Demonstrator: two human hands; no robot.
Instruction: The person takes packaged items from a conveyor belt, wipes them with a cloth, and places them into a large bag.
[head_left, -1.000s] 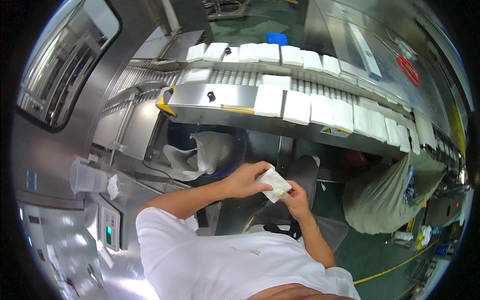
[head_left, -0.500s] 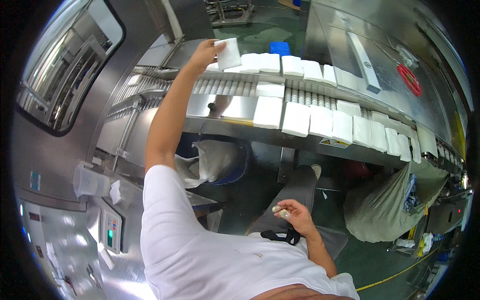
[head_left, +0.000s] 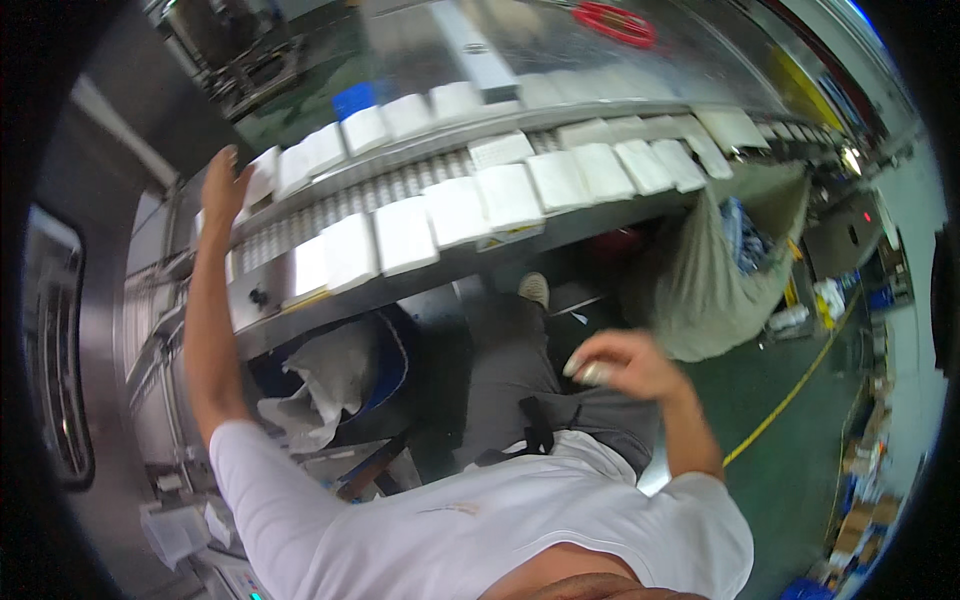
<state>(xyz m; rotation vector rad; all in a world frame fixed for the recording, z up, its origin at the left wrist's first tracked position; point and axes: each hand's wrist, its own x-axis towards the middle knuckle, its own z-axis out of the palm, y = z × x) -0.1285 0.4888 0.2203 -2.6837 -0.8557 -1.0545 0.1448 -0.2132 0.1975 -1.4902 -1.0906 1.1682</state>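
Observation:
My left hand [head_left: 225,188] reaches to the left end of the far row, beside a folded white pad [head_left: 262,174]. Its thumb stands apart from the fingers, and nothing shows in its grip. Several more white pads [head_left: 323,150] line that far ledge. A second row of white pads [head_left: 405,234] lies along the near ledge. Between the rows runs a conveyor [head_left: 385,190] with pale, knobbly rollers. My right hand [head_left: 635,366] hangs in front of my body, blurred, fingers loosely bent and apart. Pale covers, like finger cots, sit on its fingertips.
Under the near ledge stands a blue bin [head_left: 395,350] with a whitish bag [head_left: 335,375] inside. A grey-green cloth sack [head_left: 700,300] hangs at the right. A blue block [head_left: 353,101] sits behind the far row. Red-handled tool or cord [head_left: 615,24] lies on the metal surface beyond.
The view has swung to the right. My left hand held a white pad above the far row; now its grip looks empty. My right hand has lifted slightly.

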